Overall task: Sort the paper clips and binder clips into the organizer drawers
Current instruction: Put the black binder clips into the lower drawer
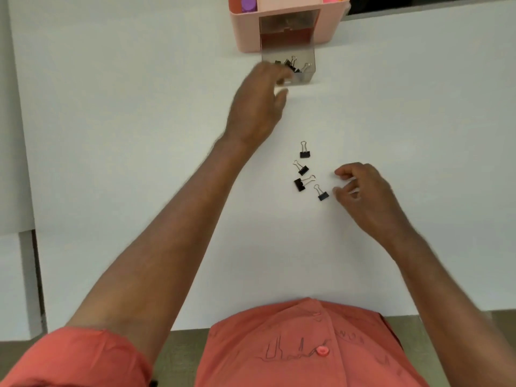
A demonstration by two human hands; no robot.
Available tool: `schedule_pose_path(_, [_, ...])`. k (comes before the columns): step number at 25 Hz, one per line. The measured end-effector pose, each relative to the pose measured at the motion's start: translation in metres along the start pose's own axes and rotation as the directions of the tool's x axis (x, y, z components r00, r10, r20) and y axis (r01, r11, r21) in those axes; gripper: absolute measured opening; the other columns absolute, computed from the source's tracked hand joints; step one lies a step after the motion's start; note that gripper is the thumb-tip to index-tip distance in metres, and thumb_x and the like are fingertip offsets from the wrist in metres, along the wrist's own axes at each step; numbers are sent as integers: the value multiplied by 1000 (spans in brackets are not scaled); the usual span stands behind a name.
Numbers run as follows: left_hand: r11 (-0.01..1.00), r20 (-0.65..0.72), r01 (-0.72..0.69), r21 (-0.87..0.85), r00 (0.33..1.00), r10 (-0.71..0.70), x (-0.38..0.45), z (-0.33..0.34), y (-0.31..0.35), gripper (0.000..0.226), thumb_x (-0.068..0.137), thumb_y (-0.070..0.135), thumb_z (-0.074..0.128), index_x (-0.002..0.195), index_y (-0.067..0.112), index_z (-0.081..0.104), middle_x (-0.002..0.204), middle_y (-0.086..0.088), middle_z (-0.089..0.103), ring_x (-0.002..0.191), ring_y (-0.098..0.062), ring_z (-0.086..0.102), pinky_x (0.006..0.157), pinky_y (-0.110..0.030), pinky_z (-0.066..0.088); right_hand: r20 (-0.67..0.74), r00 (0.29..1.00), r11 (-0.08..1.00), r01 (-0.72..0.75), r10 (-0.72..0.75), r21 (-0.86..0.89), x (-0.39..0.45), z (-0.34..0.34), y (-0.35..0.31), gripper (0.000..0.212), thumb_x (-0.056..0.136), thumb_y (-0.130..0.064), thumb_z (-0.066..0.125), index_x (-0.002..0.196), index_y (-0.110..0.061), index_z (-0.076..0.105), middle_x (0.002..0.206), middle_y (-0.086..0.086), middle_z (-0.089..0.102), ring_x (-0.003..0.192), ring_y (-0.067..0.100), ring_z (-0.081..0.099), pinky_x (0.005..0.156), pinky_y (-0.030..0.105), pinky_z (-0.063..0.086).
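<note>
A pink organizer [248, 29] stands at the far edge of the white table, with its smoky clear drawer [307, 58] pulled out toward me. Several black binder clips [293, 65] lie inside the drawer. My left hand [257, 104] is stretched out to the drawer's front left corner, blurred, fingertips at its rim; whether it holds a clip is unclear. Several more black binder clips [303, 174] lie loose on the table in the middle. My right hand [363, 194] hovers just right of them, fingers curled and apart, holding nothing.
The organizer's top holds a purple round item [248, 2] and pink and orange things at the back right. The white table [139, 135] ends at a gap on the left, beside a second white surface [14, 275].
</note>
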State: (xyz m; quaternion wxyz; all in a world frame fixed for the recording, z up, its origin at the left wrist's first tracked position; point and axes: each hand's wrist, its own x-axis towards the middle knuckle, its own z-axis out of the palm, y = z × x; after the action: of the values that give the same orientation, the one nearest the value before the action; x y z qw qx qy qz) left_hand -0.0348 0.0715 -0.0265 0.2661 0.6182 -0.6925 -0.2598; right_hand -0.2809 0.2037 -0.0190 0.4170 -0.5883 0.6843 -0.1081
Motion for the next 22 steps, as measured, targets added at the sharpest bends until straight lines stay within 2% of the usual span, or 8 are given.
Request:
schedule_pose_path(2, [999, 264, 41, -34, 964, -31, -45, 13, 7, 47, 89, 25, 73, 134, 18, 60, 124, -3, 59, 100, -17, 61, 94, -31, 51, 120, 992, 995, 37, -26, -90, -14, 12, 2, 65, 87, -26, 78, 143, -34, 44, 130, -8, 45, 92, 8, 58, 86, 33, 56])
schedule_pose_path(4, [997, 480, 79, 21, 874, -80, -86, 26, 13, 87, 80, 34, 83, 153, 23, 38, 140, -2, 45, 122, -21, 48, 102, -28, 42, 142, 989, 989, 59, -39, -137, -16, 23, -4, 88, 82, -32, 83, 153, -31, 30, 139, -3, 36, 96, 13, 57, 86, 35, 55])
schedule_pose_path(6, [992, 506, 33, 122, 858, -91, -110, 37, 16, 109, 74, 33, 88, 159, 26, 21, 146, -3, 36, 126, -25, 41, 104, -29, 39, 125, 991, 982, 64, -43, -175, -10, 34, -10, 99, 79, -35, 86, 157, -25, 24, 145, 3, 33, 108, 19, 57, 88, 40, 55])
schedule_pose_path(8, [981, 485, -22, 193, 871, -76, -114, 39, 20, 111, 72, 27, 89, 160, 24, 21, 145, -7, 37, 121, -27, 45, 103, -34, 44, 102, 993, 975, 78, -58, -206, -5, 42, -15, 102, 78, -39, 86, 157, -19, 24, 146, 8, 33, 118, 26, 54, 89, 42, 54])
schedule_pose_path(11, [983, 486, -4, 181, 870, -86, -103, 37, 22, 94, 71, 22, 88, 152, 19, 39, 138, -10, 43, 117, -27, 50, 100, -38, 49, 58, 995, 958, 98, -86, -270, 1, 52, -20, 97, 78, -45, 83, 154, -16, 30, 145, 10, 35, 121, 31, 53, 86, 39, 52])
schedule_pose_path(15, [984, 473, 33, 174, 874, -113, -92, 32, 15, 50, 80, 21, 81, 125, 17, 58, 123, -9, 52, 106, -23, 56, 89, -35, 49, -47, 988, 936, 121, -145, -330, 6, 61, -21, 71, 86, -49, 71, 143, -18, 42, 137, 9, 41, 111, 29, 57, 72, 36, 49])
schedule_pose_path(18, [976, 437, 28, 215, 891, -122, -96, 36, 12, 24, 86, 19, 73, 109, 17, 66, 116, -7, 57, 100, -21, 58, 78, -28, 44, -89, 981, 960, 145, -171, -239, 7, 64, -20, 50, 88, -38, 72, 131, -21, 52, 129, 7, 45, 103, 23, 58, 71, 35, 52])
schedule_pose_path(22, [973, 380, 36, 228, 917, -123, -104, 41, 15, 16, 87, 15, 64, 102, 18, 69, 110, -6, 60, 97, -21, 60, 76, -26, 41, -87, 984, 986, 150, -156, -76, 13, 66, -24, 36, 87, -21, 74, 118, -17, 58, 121, 6, 45, 95, 17, 60, 76, 31, 56])
